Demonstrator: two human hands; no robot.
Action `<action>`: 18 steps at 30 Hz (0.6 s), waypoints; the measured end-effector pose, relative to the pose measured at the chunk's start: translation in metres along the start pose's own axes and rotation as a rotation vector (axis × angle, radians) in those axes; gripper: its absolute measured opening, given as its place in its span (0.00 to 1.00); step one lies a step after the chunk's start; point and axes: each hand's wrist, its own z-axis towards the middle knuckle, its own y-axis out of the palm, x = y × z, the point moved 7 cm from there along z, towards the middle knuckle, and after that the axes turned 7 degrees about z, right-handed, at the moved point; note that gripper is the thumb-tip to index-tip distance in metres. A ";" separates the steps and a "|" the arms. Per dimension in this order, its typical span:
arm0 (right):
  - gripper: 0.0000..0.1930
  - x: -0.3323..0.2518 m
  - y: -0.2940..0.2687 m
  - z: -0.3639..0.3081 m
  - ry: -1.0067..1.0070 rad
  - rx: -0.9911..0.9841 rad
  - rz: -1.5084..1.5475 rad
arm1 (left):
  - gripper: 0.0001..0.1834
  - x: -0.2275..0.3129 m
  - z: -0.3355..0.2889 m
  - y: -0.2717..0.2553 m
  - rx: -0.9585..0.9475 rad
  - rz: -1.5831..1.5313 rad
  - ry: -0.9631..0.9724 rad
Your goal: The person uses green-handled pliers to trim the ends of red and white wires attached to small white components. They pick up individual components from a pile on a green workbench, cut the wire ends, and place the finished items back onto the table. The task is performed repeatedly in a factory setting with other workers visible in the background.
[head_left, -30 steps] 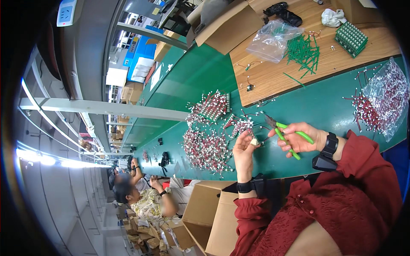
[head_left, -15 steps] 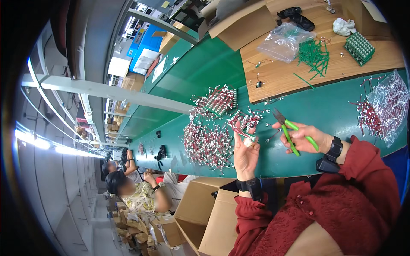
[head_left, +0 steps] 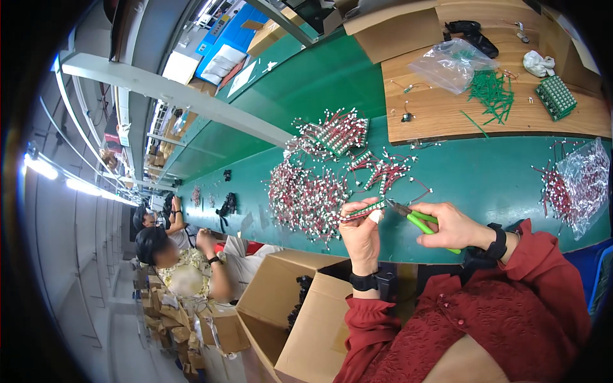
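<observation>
Circuit strip (head_left: 363, 212), wired: before left hand (head_left: 361, 239), pinched between closed fingers. Cutters (head_left: 421, 221), green-handled: gripped in curled right hand (head_left: 449, 228), tips just beside strip's end. Bench (head_left: 501, 191): near edge close by both wrists; surface stretches beyond right hand. Carton (head_left: 316, 329), below left hand: black items (head_left: 300, 293) inside. Clear bag (head_left: 589, 185), well right: red-and-white wires.
</observation>
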 end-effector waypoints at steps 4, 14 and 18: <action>0.27 0.002 0.005 0.002 0.022 -0.048 -0.003 | 0.19 -0.002 -0.002 -0.013 0.024 -0.016 -0.005; 0.23 -0.001 0.012 0.007 0.012 -0.066 -0.058 | 0.18 -0.002 -0.005 -0.021 -0.032 -0.069 -0.028; 0.21 0.000 0.009 -0.001 0.043 -0.145 -0.201 | 0.22 0.023 -0.013 -0.025 0.008 0.494 0.125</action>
